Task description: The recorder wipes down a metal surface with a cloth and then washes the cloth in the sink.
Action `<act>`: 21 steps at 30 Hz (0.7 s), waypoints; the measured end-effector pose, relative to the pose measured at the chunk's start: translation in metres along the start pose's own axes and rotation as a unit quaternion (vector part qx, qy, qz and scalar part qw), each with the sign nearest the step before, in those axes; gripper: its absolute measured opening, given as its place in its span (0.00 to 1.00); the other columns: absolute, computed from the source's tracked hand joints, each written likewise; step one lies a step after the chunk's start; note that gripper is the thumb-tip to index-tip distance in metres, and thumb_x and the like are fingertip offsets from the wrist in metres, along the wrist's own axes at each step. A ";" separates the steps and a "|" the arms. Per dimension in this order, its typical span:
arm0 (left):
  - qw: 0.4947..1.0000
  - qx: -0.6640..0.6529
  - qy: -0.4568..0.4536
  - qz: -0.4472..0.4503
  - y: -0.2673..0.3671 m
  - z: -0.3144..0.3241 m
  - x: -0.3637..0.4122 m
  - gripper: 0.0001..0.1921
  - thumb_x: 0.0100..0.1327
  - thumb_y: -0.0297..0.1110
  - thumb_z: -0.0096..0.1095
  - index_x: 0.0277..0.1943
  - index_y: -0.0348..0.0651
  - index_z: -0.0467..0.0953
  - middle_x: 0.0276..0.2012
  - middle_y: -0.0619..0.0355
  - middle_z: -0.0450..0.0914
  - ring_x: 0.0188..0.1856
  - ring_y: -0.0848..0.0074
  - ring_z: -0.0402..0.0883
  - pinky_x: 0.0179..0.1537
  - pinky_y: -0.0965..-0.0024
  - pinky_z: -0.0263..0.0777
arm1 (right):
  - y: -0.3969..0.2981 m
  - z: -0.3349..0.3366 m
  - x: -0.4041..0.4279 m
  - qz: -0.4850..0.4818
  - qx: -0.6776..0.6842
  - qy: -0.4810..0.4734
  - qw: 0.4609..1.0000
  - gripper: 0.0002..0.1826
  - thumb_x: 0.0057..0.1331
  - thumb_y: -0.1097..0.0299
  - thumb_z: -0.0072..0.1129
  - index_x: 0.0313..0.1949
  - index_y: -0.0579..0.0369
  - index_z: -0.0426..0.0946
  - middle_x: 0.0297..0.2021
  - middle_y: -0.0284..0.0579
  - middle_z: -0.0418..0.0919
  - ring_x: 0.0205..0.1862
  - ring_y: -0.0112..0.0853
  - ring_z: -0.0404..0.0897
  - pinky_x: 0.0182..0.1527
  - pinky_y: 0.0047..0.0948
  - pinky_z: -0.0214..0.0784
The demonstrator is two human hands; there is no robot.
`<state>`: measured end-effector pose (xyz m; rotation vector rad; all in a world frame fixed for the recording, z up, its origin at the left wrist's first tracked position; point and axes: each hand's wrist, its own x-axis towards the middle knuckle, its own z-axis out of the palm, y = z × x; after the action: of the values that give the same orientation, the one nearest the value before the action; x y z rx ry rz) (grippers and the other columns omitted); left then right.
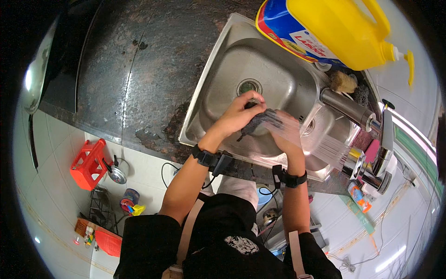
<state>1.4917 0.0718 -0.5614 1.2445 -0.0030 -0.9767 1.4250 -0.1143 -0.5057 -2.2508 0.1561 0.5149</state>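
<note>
A dark grey, wet cloth [257, 122] is bunched between my hands above a stainless steel sink [226, 71]. My left hand [238, 113] grips its left part, thumb and fingers curled around it. On the other side, my right hand [287, 134] is against the cloth; spraying water partly veils its fingers. Water [324, 148] shoots in fine jets from a chrome faucet head [352, 164] at the right and strikes the cloth and my right hand. Below and beyond my left hand lies the round drain [249, 86].
A large yellow detergent jug [341, 31] stands at the sink's far right corner. Near it are a sponge [343, 82] and a steel cylinder [348, 108]. Dark stone countertop [153, 80] extends left, with wet patches. A red plastic stool [89, 164] stands on the floor.
</note>
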 end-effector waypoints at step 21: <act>0.972 0.191 0.036 0.135 -0.010 0.027 0.011 0.25 0.52 0.18 0.64 0.56 0.35 0.73 0.49 0.49 0.81 0.47 0.63 0.81 0.51 0.68 0.73 | 0.023 0.031 -0.012 0.039 0.325 0.272 0.905 0.17 0.63 0.78 0.62 0.52 0.60 0.75 0.46 0.44 0.79 0.51 0.28 0.77 0.56 0.28 0.69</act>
<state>1.4792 0.0441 -0.5646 1.5845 -0.3090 -0.7107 1.3985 -0.1071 -0.5352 -1.6693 0.6109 -0.1423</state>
